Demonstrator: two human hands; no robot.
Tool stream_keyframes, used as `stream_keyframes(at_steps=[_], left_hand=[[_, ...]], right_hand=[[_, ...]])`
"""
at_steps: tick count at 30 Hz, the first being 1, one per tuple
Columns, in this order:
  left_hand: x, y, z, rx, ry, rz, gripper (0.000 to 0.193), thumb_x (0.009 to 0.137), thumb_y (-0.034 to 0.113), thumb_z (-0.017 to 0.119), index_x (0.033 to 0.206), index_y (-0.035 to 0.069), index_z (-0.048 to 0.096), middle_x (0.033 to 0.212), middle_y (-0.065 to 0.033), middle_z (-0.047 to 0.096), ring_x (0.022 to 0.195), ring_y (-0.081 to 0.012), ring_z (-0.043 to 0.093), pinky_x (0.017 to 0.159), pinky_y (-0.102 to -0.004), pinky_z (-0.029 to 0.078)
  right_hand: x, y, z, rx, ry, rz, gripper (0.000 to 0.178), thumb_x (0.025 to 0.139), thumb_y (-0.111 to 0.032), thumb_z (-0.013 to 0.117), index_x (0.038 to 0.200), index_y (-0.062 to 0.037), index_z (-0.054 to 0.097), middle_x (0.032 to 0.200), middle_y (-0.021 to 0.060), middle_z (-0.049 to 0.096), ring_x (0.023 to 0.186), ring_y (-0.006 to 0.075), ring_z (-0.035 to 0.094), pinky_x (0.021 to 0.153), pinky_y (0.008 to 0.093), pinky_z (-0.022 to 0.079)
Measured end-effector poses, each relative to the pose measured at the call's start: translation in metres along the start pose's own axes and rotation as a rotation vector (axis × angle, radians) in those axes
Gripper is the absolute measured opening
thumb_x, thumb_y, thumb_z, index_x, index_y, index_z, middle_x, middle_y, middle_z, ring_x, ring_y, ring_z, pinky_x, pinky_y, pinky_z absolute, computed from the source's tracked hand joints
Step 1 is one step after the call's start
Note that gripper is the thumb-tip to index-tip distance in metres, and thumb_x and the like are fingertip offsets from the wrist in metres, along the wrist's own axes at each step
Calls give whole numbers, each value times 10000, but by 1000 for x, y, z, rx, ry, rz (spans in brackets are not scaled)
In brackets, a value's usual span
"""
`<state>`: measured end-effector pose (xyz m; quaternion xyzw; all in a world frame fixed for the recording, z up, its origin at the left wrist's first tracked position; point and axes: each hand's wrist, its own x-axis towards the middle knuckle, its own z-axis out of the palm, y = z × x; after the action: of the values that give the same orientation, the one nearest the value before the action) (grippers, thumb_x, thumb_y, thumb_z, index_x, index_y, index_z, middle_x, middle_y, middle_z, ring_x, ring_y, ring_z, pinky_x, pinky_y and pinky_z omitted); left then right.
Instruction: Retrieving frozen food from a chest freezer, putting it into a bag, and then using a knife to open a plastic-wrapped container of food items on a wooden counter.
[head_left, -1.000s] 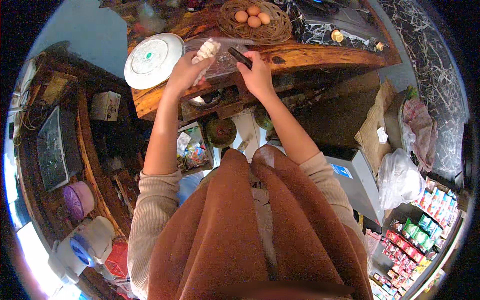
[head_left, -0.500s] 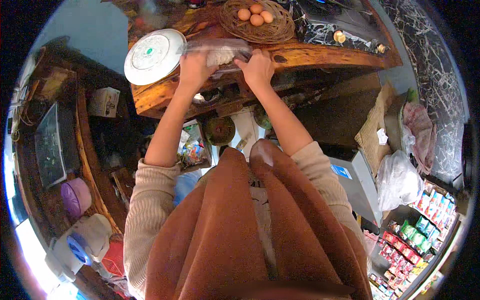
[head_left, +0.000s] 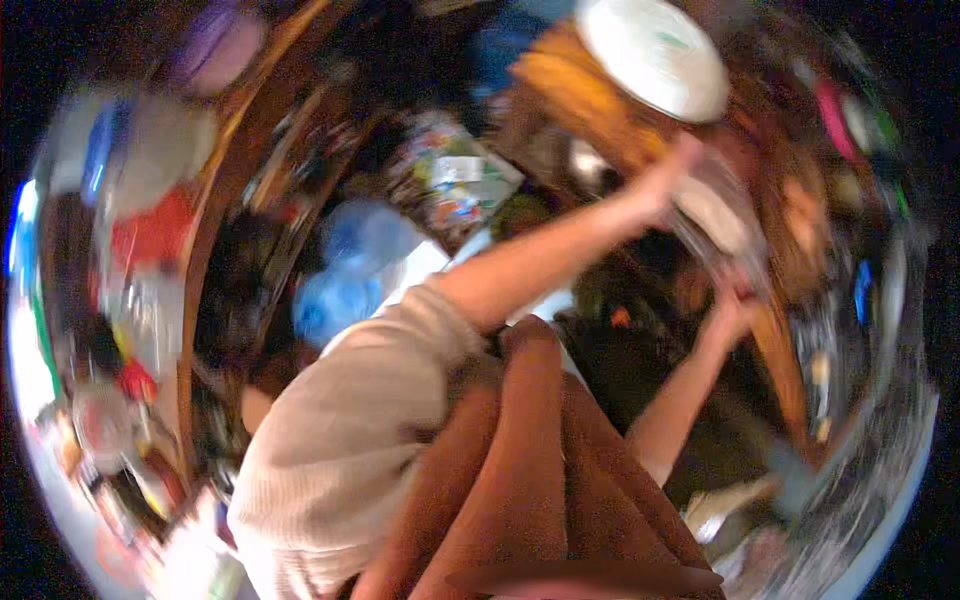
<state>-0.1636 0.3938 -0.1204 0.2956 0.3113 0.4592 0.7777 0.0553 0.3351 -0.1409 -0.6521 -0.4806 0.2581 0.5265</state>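
Note:
A clear plastic bag [head_left: 752, 208] with something white inside stretches between my two hands over the wooden tabletop's edge. My left hand [head_left: 668, 188] grips the end of the bag closer to the plate. At its other end, my right hand [head_left: 735, 298] has its fingers closed on the plastic. Both hands are smeared by motion, so single fingers are hard to make out. Just beyond my left hand lies a white plate [head_left: 655, 60] with a small green mark in its middle.
Below the wooden table [head_left: 570, 85], translucent blue containers [head_left: 350, 265] stand left of my left forearm. A box of colourful packets [head_left: 455, 180] sits behind them. A purple container [head_left: 220, 45] is at the upper left, a red item [head_left: 155, 235] below it.
My view has swung to the left, so table, plate and hands now appear farther right and tilted. Both hands still hold the bag.

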Motion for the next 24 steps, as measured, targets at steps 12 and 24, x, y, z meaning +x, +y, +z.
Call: stream_keyframes(at_steps=[12, 24], left_hand=[[-40, -30, -4, 128, 519, 164, 501, 689, 290, 665, 1064, 12, 485, 875, -152, 636, 703, -283, 637, 649, -389, 512], [-275, -29, -127, -306, 655, 444, 552, 827, 399, 632, 1224, 102, 390, 1003, -80, 598, 853, -199, 603, 558, -383, 561]], right_hand=[[-4, -22, 6, -91, -178, -133, 183, 780, 47, 651, 914, 39, 526, 1006, 190, 596, 856, 250, 620, 751, 327, 561], [-139, -72, 149, 61, -654, -256, 133, 868, -20, 577, 947, 73, 522, 1095, 148, 571, 930, 250, 612, 811, 353, 534]])
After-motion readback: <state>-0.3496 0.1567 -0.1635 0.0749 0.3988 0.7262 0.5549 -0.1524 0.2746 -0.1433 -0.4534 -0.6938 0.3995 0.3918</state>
